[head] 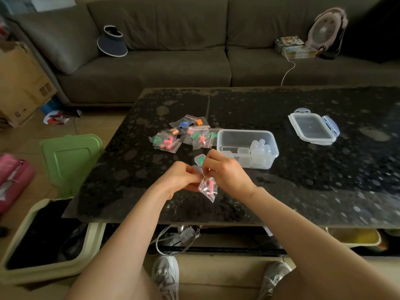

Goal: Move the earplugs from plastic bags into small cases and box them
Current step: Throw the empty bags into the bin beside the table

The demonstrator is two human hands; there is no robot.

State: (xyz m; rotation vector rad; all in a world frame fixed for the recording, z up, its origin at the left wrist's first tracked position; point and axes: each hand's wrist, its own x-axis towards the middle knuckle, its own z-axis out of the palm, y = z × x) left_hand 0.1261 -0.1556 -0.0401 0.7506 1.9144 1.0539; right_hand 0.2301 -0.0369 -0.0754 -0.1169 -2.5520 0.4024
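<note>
Earplugs [209, 185], pink, inside small clear zip bag [208, 192]; bag held in the air over near part of dark speckled surface [324, 180], in front of clear storage box [223, 140].

Left hand [180, 178]: fingers curled, pinching 1 side of bag mouth. Right hand [226, 173]: fingers curled, pinching the other side. Bag body hanging below both.

Small case [196, 159]: open, green plugs [201, 159] inside, on surface just beyond hands, beside box.

Pile of filled bags [184, 135]: left of box, very near its far-left corner. Contents pink, green, orange, blue. Count not clear.

Empty cases [258, 150]: several, loose in box.

Box lid [312, 128]: flat on surface, well apart to the right.

Step in hand, by judgement: parting the zip seal of held bag.

Progress, by judgement: early. Apparently 1 case filled, most bags untouched.

Next move, by judgement: seal opened fully, pink pair tipped or picked out into an empty case from box. Firm pinch on thin, slippery film needed; soft plugs easily dropped.
</note>
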